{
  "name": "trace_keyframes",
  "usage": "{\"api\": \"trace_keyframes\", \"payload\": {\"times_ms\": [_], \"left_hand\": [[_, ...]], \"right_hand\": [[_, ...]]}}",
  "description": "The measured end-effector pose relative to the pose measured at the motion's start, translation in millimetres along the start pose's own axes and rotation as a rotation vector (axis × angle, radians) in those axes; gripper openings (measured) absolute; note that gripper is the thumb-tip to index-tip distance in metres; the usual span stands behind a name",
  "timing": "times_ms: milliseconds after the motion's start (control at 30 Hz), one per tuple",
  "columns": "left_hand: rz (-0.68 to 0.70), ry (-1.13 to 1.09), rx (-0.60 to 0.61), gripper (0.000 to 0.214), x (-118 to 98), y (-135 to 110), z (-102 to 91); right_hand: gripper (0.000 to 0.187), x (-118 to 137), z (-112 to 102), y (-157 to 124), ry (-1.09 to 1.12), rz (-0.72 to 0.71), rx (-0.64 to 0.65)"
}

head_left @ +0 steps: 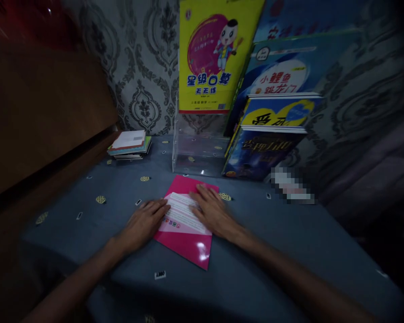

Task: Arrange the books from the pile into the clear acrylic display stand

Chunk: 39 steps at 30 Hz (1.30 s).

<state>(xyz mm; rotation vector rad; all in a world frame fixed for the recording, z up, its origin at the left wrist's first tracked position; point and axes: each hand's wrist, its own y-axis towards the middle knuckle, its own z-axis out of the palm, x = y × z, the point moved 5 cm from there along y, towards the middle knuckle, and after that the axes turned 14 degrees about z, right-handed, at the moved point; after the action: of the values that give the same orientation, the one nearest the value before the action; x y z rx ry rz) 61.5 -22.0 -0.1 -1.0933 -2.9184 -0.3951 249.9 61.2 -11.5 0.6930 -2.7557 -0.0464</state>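
Observation:
A pink book (191, 249) with a white, printed panel lies flat and slightly turned on the cloth; its lettering looks upside down from here. At its left edge rests my left hand (144, 224), with the fingers stretched out and their tips on the cover. My right hand (215, 211) lies palm down across the upper right part of the book, fingers extended and a little apart. Both hands touch the cover, and neither is wrapped round anything. Some blur softens the fingers.
Behind the book stands a clear acrylic rack (198, 163). A yellow workbook (205, 54) and several other books (262, 152) stand upright there. A small stack of books (129, 144) sits at the back left. A blurred-out item (291, 186) lies right, on the blue-grey tablecloth (272, 251).

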Motion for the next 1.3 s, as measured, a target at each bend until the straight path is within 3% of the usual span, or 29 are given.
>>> {"api": "trace_keyframes", "payload": {"times_ms": [100,233,367,467,667,767,833,933,1033,1100,1167,1300], "left_hand": [[0.001,-0.016,0.026,0.038,6,-2,2.4],[0.077,-0.023,0.05,0.041,16,0,6.3],[0.175,0.049,0.112,0.04,32,10,4.4],[0.207,0.135,0.168,0.036,50,20,-3.0],[-0.08,0.213,0.271,0.023,101,45,-13.5],[-0.195,0.215,0.279,0.023,111,53,-14.6],[-0.28,0.213,0.275,0.025,107,52,-16.6],[-0.324,0.187,0.239,0.035,79,36,-18.5],[-0.123,0.016,0.177,0.06,37,18,-9.8],[-0.037,-0.029,0.183,0.078,23,9,-0.3],[-0.002,-0.052,0.195,0.081,23,10,8.3],[-0.004,-0.078,0.231,0.077,48,33,18.5]], "right_hand": [[0.05,-29,-9,-2,-0.041,0.103,-0.036],[0.051,-46,-12,-12,-0.027,0.088,-0.083],[0.052,-52,-14,-16,-0.01,0.11,-0.123],[0.044,-42,-21,-28,0.005,0.088,-0.196],[0.031,-5,-23,-73,0.045,0.024,-0.238],[0.029,4,-19,-82,0.077,-0.007,-0.205],[0.029,3,-15,-80,0.082,-0.018,-0.194],[0.028,-3,-8,-74,0.09,-0.033,-0.212],[0.027,-9,-3,-68,0.1,-0.041,-0.211],[0.027,-11,-3,-62,0.099,-0.038,-0.207],[0.026,-12,-4,-54,0.094,-0.031,-0.21],[0.024,-17,-8,-32,0.085,-0.009,-0.232]]}}
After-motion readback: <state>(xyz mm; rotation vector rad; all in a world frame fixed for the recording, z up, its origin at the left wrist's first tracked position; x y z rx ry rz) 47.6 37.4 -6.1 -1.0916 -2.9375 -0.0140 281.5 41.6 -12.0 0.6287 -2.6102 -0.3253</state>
